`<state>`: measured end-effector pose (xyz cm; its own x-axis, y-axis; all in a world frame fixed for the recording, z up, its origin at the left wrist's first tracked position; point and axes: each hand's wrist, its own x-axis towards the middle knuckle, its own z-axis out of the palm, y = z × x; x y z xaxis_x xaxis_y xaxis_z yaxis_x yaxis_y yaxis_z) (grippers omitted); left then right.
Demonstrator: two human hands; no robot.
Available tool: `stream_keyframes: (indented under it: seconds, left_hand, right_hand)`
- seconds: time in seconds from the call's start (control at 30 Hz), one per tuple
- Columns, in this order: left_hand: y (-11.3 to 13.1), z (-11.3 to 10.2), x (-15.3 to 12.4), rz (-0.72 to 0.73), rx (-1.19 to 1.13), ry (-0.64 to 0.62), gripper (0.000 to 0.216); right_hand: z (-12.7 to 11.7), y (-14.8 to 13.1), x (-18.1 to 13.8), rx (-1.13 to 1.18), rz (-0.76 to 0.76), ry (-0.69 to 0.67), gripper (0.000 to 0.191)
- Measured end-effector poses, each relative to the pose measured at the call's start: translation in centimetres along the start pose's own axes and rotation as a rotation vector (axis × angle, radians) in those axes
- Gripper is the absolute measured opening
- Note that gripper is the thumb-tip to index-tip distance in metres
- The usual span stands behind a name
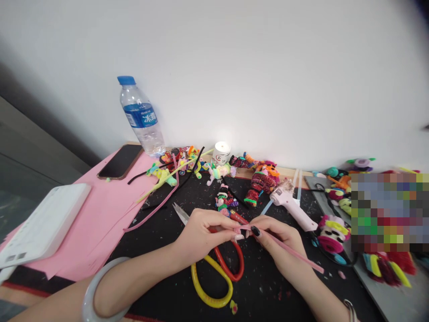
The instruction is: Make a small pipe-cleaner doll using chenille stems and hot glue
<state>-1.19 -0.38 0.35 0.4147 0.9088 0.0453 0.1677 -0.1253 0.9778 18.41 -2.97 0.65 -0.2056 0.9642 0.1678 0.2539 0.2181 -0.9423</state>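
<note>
pink pipe cleaner (288,250): a straight pink stem held low in the centre of the frame, running from the meeting fingertips down to the right, past the right wrist.
left hand (201,235): fingers curled in, tips pressed together on the upper left end of the stem; a pale bangle (92,290) sits on the forearm.
right hand (279,239): thumb with a dark nail and forefinger pinch the stem just beside the left fingertips; the rest of the stem lies across this hand.
scissors (228,264): on the black counter (268,290) under the left hand, blades to the upper left, red and yellow loops below.
glue gun (295,208): pink, lying just right of the hands.
water bottle (142,118): upright, upper left, by the wall.
phone (120,162): face up on pink paper (90,223), left.
pipe-cleaner figures (261,179): scattered along the wall behind the hands.
</note>
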Motion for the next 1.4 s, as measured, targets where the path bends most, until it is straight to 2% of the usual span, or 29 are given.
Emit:
stream_keyframes:
  seconds: [0.2,0.43,0.67,0.83,1.1,1.23,1.4]
  left_hand:
    - [-0.2,0.1,0.1,0.034,-0.021,0.015,0.010]
    - [-0.8,0.3,0.0,-0.073,-0.121,0.042,0.020]
    - [-0.1,0.2,0.0,0.053,0.082,0.019,0.016]
    - [0.0,0.2,-0.1,0.039,0.130,0.023,0.022]
    - [-0.3,-0.1,-0.1,0.004,0.074,-0.055,0.033]
    - [-0.5,-0.1,0.1,0.021,0.047,-0.034,0.034]
    - [-0.6,0.0,0.1,0.054,0.001,0.002,0.024]
  right_hand:
    - [0.0,0.1,-0.1,-0.015,0.025,-0.015,0.014]
    - [0.1,0.3,-0.1,-0.007,0.076,0.042,0.018]
    - [0.3,0.3,-0.1,0.009,0.083,0.006,0.019]
    - [0.2,0.4,-0.2,-0.003,0.100,0.012,0.022]
    - [0.1,0.9,-0.2,0.058,0.154,0.149,0.022]
    - [-0.1,1.5,-0.2,0.103,0.181,0.242,0.021]
    - [-0.3,1.7,-0.2,0.115,0.196,0.313,0.022]
